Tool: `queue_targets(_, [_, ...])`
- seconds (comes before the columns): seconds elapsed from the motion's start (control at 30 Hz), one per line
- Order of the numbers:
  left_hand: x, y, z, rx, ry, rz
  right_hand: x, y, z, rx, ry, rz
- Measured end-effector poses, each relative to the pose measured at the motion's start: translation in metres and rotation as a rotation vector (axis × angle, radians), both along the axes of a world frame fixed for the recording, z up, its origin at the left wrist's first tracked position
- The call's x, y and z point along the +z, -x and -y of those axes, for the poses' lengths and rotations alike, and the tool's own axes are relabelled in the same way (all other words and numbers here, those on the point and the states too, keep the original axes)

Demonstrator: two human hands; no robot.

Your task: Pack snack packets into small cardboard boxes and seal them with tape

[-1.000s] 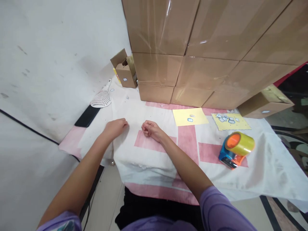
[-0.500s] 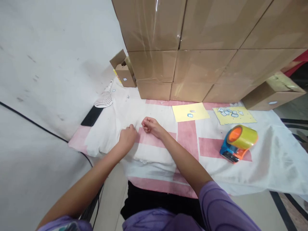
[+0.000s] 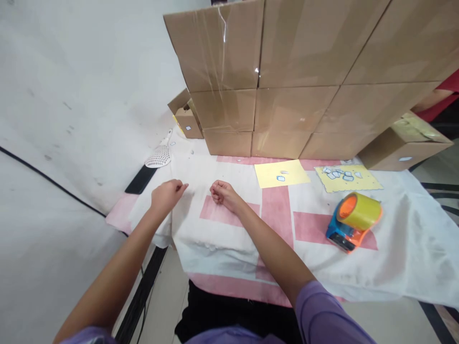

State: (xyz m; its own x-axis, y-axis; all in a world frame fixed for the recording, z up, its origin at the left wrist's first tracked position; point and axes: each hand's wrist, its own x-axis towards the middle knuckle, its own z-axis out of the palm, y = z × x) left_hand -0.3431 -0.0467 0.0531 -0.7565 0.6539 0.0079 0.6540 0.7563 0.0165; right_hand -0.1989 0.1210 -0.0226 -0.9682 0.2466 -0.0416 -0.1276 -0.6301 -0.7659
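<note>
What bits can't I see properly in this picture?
In the head view:
Inside the right hand: hidden because the hand is curled closed.
Anything pinched by the left hand: too small, and hidden by the hand itself.
One end of the black slab: covered by the white perforated scoop.
Top right of the stacked cardboard boxes: cut off by the top edge.
Any writing on the white pieces on the right yellow card: too small to read.

Scuffed white wall [image 3: 107, 71], pale tiled floor [image 3: 163, 289] with dark bands [image 3: 434, 321], cloth-covered table [image 3: 394, 258]
</note>
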Motion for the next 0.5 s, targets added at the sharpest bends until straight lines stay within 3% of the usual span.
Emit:
queue_targets(0.13, [0.017,0.079,-0.054,0.09,-0.104,-0.028,0.0,0.001,-0.001,0.0,0.016,0.017])
queue_targets(0.27, [0.032,0.146,-0.126,0.115,-0.264,-0.02,0.001,0.004,-0.001,0.01,0.047,0.039])
queue_targets(0.4, [0.045,0.189,-0.202,-0.014,-0.426,0.044,0.001,0.006,-0.002,0.025,0.123,0.063])
queue_targets(0.5, [0.049,0.2,-0.245,-0.026,-0.493,0.108,0.002,0.007,-0.005,0.046,0.168,0.071])
